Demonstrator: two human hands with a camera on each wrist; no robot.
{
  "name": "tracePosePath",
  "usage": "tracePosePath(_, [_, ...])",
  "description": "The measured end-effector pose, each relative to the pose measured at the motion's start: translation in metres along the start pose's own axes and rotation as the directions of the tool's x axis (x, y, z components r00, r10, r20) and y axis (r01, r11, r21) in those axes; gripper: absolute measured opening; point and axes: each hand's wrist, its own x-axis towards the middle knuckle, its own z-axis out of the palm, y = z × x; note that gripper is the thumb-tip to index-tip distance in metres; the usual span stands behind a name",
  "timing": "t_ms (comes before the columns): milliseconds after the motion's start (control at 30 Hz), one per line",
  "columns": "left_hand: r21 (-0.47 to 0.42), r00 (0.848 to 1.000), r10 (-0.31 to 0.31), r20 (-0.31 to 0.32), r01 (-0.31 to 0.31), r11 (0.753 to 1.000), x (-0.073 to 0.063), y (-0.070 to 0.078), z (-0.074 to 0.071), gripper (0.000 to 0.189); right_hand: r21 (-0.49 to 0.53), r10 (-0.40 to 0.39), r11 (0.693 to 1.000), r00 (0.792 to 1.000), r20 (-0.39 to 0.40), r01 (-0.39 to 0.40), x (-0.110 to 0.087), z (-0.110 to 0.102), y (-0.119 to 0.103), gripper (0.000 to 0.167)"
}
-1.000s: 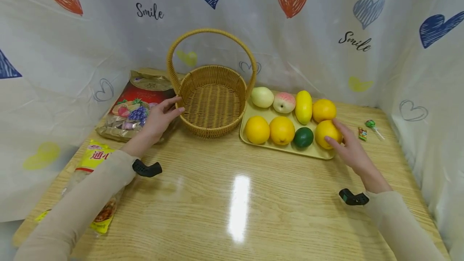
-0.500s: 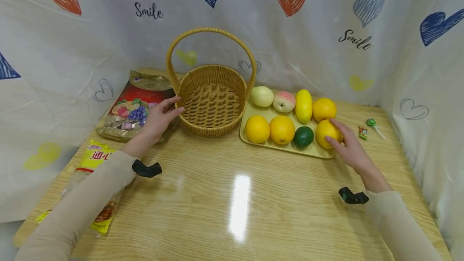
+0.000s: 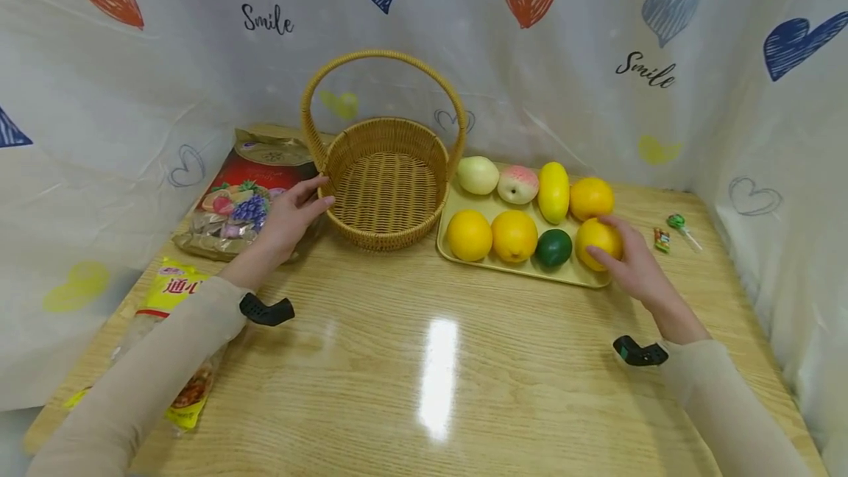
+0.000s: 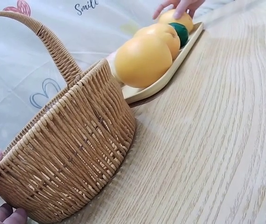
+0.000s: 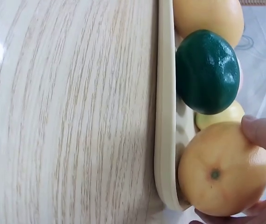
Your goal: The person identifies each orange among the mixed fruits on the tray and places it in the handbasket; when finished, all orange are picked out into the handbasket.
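Note:
In the head view my left hand (image 3: 288,223) holds the left side of a wicker basket (image 3: 380,240), thumb and index finger at its rim. The left wrist view shows those fingers at the woven wall (image 4: 67,154). My right hand (image 3: 639,263) grips an orange (image 3: 596,245) at the right end of a pale yellow tray (image 3: 523,271). In the right wrist view the thumb presses on top of that orange (image 5: 221,172), and other fingers reach beneath it, partly hidden. A dark green oval fruit (image 3: 553,248) lies beside it.
The tray also holds a pale green fruit (image 3: 478,175), a peach (image 3: 518,185), a long yellow fruit (image 3: 553,192) and more oranges (image 3: 470,235). Packaged bags (image 3: 248,197) lie left of the basket. A lollipop (image 3: 677,222) and small candy (image 3: 662,239) lie right of the tray.
My right hand has moved slightly left, its fingers closer round the orange. The left hand stays on the basket. The whole head view has shifted a little.

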Motion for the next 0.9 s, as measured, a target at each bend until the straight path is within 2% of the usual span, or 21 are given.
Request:
tracePosePath(133, [-0.002, 1.000, -0.004, 0.000, 0.004, 1.000, -0.001, 0.000, 0.000, 0.059, -0.052, -0.009, 0.999, 0.998, -0.063, 0.006, 0.000, -0.002, -0.006, 0.056])
tracePosePath(267, [-0.007, 1.000, -0.005, -0.002, 0.005, 1.000, 0.000, -0.001, 0.000, 0.059, -0.030, -0.011, 1.000, 0.992, -0.129, 0.007, 0.001, -0.006, -0.019, 0.056])
tracePosePath(467, [-0.020, 1.000, -0.006, 0.006, 0.007, 1.000, 0.000, -0.001, 0.000, 0.060, 0.005, -0.057, 0.998, 0.985, -0.161, 0.059, 0.003, -0.006, -0.047, 0.058])
tracePosePath(600, [-0.019, 1.000, -0.008, 0.010, 0.008, 1.000, -0.001, 0.001, 0.000, 0.060, 0.063, -0.047, 0.996, 0.990, -0.130, 0.055, 0.003, 0.001, -0.070, 0.057])
tracePosePath(767, [-0.016, 1.000, -0.006, 0.013, 0.006, 1.000, -0.001, 0.002, 0.001, 0.060, 0.173, 0.013, 0.985, 0.999, -0.046, -0.005, 0.006, 0.011, -0.094, 0.060])
tracePosePath(900, [-0.012, 1.000, -0.009, 0.004, 0.010, 1.000, -0.002, 0.001, 0.001, 0.059, 0.213, -0.001, 0.977, 1.000, -0.013, 0.004, 0.012, 0.020, -0.108, 0.059])
